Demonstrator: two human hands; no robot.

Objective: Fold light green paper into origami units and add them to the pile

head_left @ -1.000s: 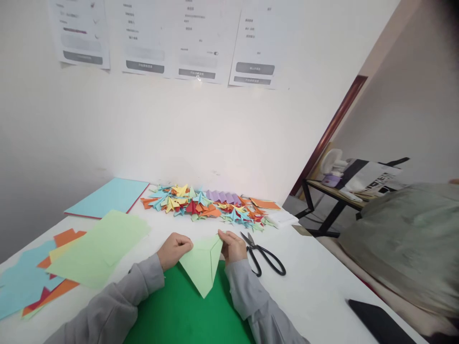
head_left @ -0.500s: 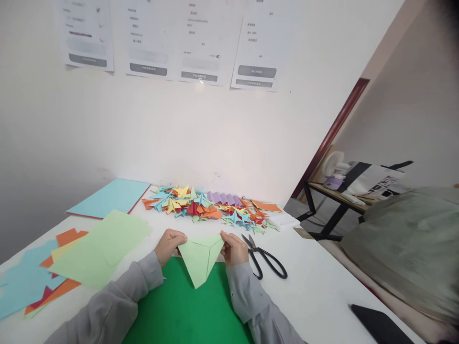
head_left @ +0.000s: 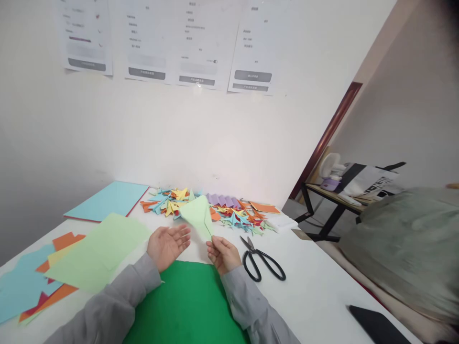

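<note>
A folded piece of light green paper (head_left: 198,215) is raised above the table, pinched at its lower right corner by my right hand (head_left: 223,253). My left hand (head_left: 169,246) is open beside it, palm turned up and fingers stretched out, apart from the paper. Below both hands lies a green mat (head_left: 186,306). Black-handled scissors (head_left: 261,258) rest with their blades partly apart, just to the right of my right hand. Behind the raised paper is a heap of small folded paper pieces (head_left: 238,217) in several colours.
Loose coloured sheets, a light green one (head_left: 96,253) on top, lie at left. A light blue sheet (head_left: 107,200) sits farther back by the wall. A black flat object (head_left: 376,325) lies near the right edge; beyond is a side table (head_left: 332,198) with a bag (head_left: 369,181).
My left hand has let go of the light green paper and opened. The paper has turned and swung upward, now held only by my right hand.
</note>
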